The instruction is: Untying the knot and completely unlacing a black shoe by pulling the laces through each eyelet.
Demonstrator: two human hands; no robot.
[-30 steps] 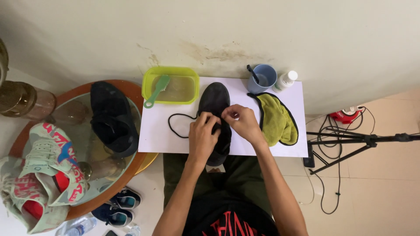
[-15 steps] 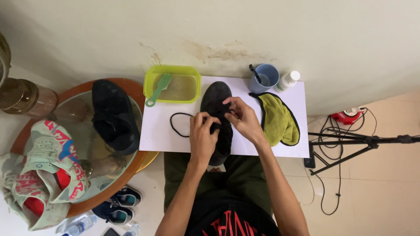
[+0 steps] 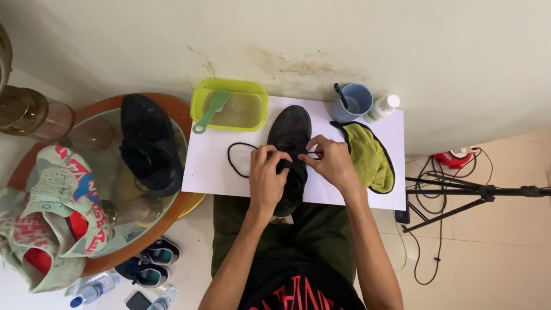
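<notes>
- Black shoe (image 3: 290, 133) lies mid-board (image 3: 212, 172), toe pointing far.
- Our left hand (image 3: 267, 178) grips the shoe's tongue area, fingers curled shut on it.
- Our right hand (image 3: 328, 163) pinches the lace (image 3: 238, 150) at the eyelets.
- Lace partly out: one loop trails left on the board; the rest looks threaded.
- Basin (image 3: 232, 87) with brush (image 3: 209, 112) untouched, far left; cloth (image 3: 370, 158) right.

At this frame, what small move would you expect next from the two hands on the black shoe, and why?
Probably drawing the black lace further out of the eyelets. Both the left hand and right hand pinch at the lacing of the black shoe, and a loop of lace already lies loose on the white board to the left.
</notes>
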